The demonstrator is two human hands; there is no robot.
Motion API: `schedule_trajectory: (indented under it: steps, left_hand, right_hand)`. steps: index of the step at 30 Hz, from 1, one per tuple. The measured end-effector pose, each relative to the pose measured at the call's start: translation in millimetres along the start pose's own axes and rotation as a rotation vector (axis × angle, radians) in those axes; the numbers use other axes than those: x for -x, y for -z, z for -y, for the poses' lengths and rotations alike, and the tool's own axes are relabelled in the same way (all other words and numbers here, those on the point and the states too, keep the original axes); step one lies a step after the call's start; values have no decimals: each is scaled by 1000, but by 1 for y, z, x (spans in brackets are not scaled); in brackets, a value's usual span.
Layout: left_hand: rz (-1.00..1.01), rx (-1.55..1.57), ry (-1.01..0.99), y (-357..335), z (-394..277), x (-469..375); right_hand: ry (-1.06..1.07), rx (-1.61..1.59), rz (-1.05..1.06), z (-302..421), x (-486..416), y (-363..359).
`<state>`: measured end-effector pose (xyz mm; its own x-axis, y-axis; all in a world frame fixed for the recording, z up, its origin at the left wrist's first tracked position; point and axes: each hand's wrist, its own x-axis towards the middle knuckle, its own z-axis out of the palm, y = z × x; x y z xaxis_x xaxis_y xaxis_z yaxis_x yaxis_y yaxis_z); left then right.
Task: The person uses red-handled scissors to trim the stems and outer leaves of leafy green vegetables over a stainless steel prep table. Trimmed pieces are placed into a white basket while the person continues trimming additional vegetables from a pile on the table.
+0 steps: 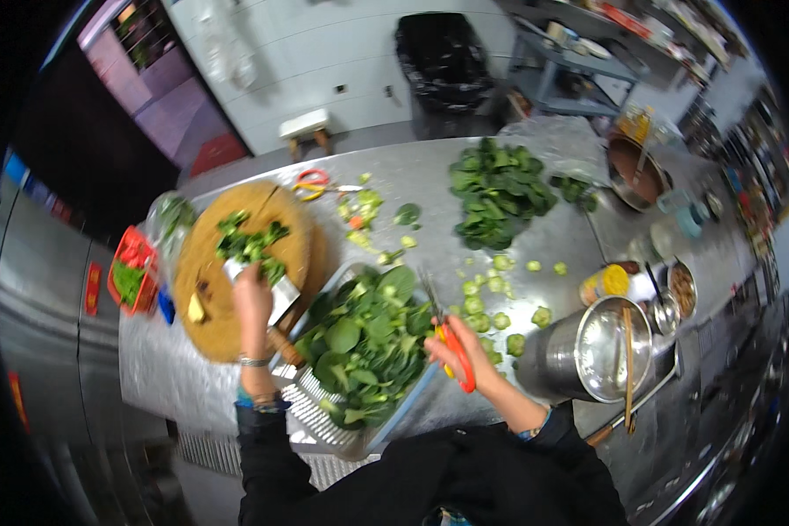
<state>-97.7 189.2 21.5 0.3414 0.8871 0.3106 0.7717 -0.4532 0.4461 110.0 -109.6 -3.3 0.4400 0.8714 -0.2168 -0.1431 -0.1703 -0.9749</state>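
Note:
My left hand (252,289) is over the round wooden chopping block (217,329), at the blade of a cleaver (285,297) and beside cut greens (243,242); whether it grips anything is unclear. My right hand (467,348) holds red-and-yellow-handled scissors (457,358), blades pointing away from me. Between my hands, a basket (401,411) with a pale blue rim is heaped with leafy greens (361,335). Cut stem ends (475,304) lie right of it. A pile of leafy greens (496,191) rests farther back. Another pair of scissors (315,185) lies beyond the block.
A large steel pot (552,361) stands at the right, with wooden chopsticks (628,361) across its rim. Behind it are a yellow-labelled container (605,284) and a pan (638,174). A red basket (131,269) sits at the left edge of the steel table (171,375).

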Motion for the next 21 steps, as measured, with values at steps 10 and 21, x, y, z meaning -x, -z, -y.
schedule_trajectory:
  steps: [10, 21]
  left_hand:
    - [353, 533, -472, -134, -162, -17]
    - [543, 51, -377, -317, -304, 11]
  right_hand:
    - [-239, -198, -297, -52, 62, 65]
    - [-91, -120, -486, -69, 54, 90]
